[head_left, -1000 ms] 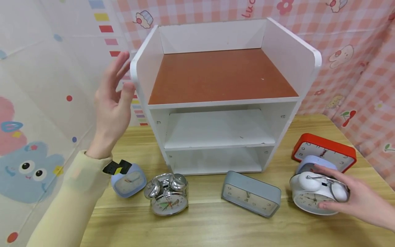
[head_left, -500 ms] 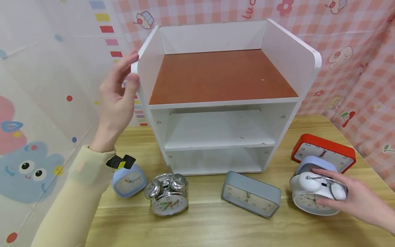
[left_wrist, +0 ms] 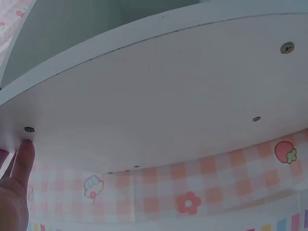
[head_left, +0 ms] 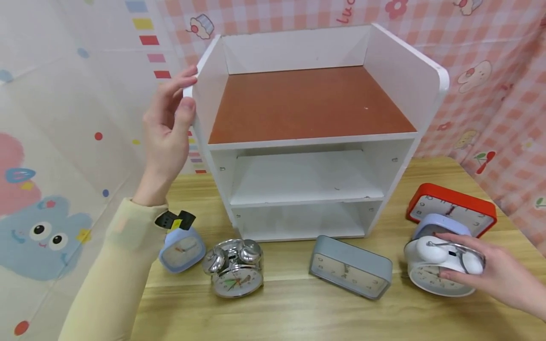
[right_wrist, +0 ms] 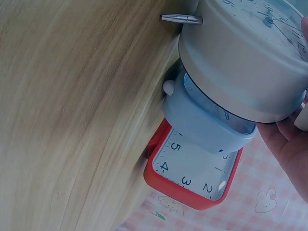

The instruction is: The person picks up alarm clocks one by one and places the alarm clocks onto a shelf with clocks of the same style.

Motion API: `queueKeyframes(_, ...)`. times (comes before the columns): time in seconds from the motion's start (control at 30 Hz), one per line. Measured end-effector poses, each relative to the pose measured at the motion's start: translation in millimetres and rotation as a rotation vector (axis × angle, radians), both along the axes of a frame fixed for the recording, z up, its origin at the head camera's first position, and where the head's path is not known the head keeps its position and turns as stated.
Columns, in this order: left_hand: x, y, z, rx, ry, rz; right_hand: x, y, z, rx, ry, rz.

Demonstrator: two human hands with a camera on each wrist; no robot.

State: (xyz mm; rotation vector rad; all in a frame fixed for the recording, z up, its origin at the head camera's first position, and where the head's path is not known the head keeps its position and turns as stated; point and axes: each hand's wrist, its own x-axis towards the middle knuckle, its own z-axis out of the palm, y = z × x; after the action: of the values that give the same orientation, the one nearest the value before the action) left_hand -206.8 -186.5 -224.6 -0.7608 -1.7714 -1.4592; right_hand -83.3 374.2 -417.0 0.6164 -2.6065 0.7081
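Observation:
At the upper left of the head view my left hand [head_left: 167,130] touches the left side panel of a white shelf unit [head_left: 311,106] with its fingertips. From the left wrist view, a finger [left_wrist: 23,161] meets the panel's outer face beside a screw. On the right of the table, my right hand [head_left: 501,270] grips a white twin-bell alarm clock [head_left: 432,251], thumb in front and the other fingers behind its top. Directly behind that clock stand a light blue clock [right_wrist: 202,120] and a red rectangular clock [right_wrist: 192,199], both partly covered.
A grey rectangular clock [head_left: 356,258] stands before the shelf on the wooden table [head_left: 290,312]. Left of it are a silver twin-bell clock [head_left: 236,272] and a small blue clock [head_left: 182,253], partly behind the left wristband [head_left: 175,220]. Patterned cloth [head_left: 477,42] hangs behind.
My left hand has moved right, from beside the shelf's side panel to contact with it. The right hand stays around the white alarm clock, its thumb slightly shifted.

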Motion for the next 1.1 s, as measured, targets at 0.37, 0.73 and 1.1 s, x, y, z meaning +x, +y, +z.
queueKeyframes(0.37, -1.3, 1.9, -0.7, 0.031, -0.012, -0.018, 2.3, -0.2, -2.5, 0.001, -0.012, -0.010)
queueKeyframes(0.73, -3.6, 2.0, -0.6, 0.040, -0.017, -0.040, 5.8, 0.7, 4.0, -0.104, 0.001, -0.016)
queueKeyframes(1.1, -4.3, 0.9, 0.7, 0.011, -0.027, -0.054, 2.5, -17.0, 41.6, -0.132, 0.125, -0.087)
